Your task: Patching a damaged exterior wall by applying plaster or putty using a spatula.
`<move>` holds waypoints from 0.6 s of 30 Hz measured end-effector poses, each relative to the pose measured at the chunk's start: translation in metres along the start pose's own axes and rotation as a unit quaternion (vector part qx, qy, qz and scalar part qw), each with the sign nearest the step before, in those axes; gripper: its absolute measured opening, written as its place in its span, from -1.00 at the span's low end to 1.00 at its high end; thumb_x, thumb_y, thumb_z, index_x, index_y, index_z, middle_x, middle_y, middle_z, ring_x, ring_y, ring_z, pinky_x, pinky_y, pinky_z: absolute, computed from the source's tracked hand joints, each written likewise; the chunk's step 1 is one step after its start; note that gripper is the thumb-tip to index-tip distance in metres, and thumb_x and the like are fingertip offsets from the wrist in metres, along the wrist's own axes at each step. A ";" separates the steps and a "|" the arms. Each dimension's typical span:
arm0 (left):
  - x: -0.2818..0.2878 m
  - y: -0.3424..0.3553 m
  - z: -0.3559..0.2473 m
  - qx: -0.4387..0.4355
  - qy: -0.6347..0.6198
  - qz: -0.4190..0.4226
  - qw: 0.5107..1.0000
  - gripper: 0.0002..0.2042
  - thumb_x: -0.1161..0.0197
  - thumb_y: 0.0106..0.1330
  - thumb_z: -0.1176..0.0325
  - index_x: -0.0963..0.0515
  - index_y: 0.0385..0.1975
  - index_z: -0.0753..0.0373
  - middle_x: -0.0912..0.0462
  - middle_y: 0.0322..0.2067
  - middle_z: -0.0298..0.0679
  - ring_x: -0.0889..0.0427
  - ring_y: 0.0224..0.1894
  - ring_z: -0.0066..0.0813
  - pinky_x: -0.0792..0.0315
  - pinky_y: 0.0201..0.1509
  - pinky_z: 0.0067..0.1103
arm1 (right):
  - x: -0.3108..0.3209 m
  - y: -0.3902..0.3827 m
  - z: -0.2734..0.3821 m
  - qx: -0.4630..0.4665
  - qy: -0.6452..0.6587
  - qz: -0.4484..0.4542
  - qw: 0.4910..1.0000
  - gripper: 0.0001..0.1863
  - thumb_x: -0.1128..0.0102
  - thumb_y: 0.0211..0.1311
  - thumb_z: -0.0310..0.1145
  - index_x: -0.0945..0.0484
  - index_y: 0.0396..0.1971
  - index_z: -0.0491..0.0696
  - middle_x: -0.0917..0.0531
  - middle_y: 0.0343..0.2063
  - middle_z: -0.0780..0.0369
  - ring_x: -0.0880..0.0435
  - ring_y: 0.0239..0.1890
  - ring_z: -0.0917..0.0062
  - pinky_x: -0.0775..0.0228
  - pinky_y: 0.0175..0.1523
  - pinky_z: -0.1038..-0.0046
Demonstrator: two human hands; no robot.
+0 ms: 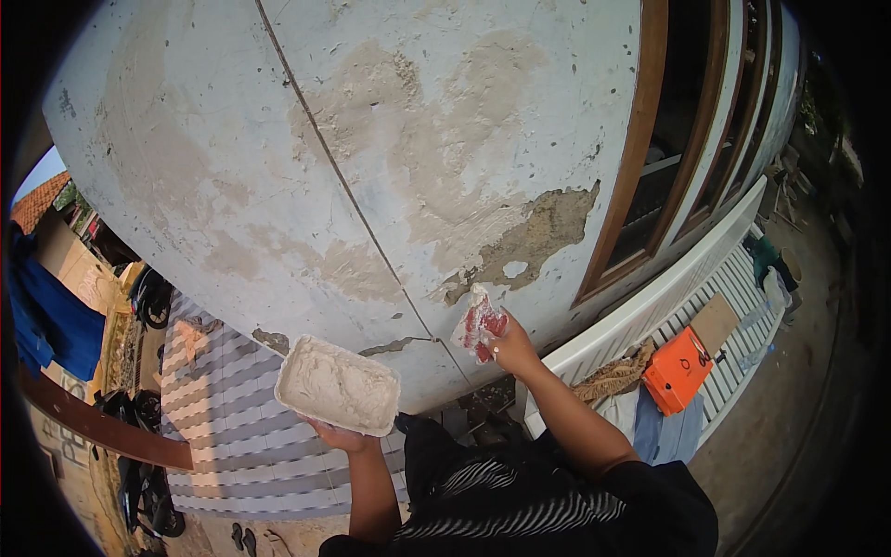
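Note:
My left hand (336, 433) holds up a white rectangular tray (338, 385) smeared with pale filler paste. It sits below and left of the damaged wall patch. My right hand (509, 349) grips a red-handled putty knife (481, 321) coated in white paste, its blade pressed against the grey wall (278, 139) just under a brown patch of bare plaster (543, 232). A thin cable or crack line (353, 200) runs diagonally down the wall toward the knife.
A brown wooden window frame (636, 158) stands right of the patch. Below it are a white slatted bench (687, 288), an orange case (679, 369) and a brown cloth (614, 376). Motorbikes (148, 297) and blue cloth (51, 320) are at left over striped paving (232, 436).

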State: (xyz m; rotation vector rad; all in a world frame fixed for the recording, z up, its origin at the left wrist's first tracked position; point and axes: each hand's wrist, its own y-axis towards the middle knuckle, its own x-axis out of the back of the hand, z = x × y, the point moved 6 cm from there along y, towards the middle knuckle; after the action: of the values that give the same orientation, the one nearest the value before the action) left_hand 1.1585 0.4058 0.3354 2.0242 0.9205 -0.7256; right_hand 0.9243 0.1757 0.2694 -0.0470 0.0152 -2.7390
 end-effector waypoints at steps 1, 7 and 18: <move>0.005 -0.002 -0.003 -0.002 0.001 0.000 1.000 -0.40 0.27 0.44 -0.12 -0.03 0.38 0.04 -0.12 0.36 -0.19 -0.23 0.32 -0.06 -0.22 0.32 -0.04 | -0.010 0.001 0.014 -0.017 -0.003 0.022 1.000 -0.56 -0.14 0.02 -0.62 -0.35 -0.02 -0.25 -0.63 -0.17 0.07 -0.66 -0.14 0.34 -0.49 -0.09 0.36; 0.032 -0.006 -0.012 0.052 -0.067 -0.010 0.996 -0.37 0.28 0.42 -0.18 -0.06 0.38 0.04 -0.13 0.36 -0.23 -0.20 0.34 -0.09 -0.13 0.37 -0.07 | -0.045 0.011 0.038 0.068 -0.104 -0.037 0.992 -0.69 -0.24 -0.01 -0.45 -0.38 -0.28 -0.21 -0.58 -0.39 -0.02 -0.60 -0.28 0.07 -0.42 -0.16 0.21; 0.029 -0.007 -0.017 0.057 -0.056 0.021 0.997 -0.36 0.30 0.41 -0.21 -0.04 0.38 0.01 -0.12 0.36 -0.23 -0.20 0.34 -0.06 -0.17 0.35 -0.05 | -0.091 0.006 0.084 0.090 -0.215 0.004 0.972 -0.68 -0.26 -0.01 -0.42 -0.36 -0.30 -0.23 -0.53 -0.36 -0.06 -0.54 -0.19 0.00 -0.37 -0.05 0.14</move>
State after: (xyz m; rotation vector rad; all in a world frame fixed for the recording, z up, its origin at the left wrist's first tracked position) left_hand 1.1725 0.4331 0.3207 2.0731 0.7848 -0.8771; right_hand 1.0137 0.2055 0.3503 -0.5851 -0.3522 -2.6511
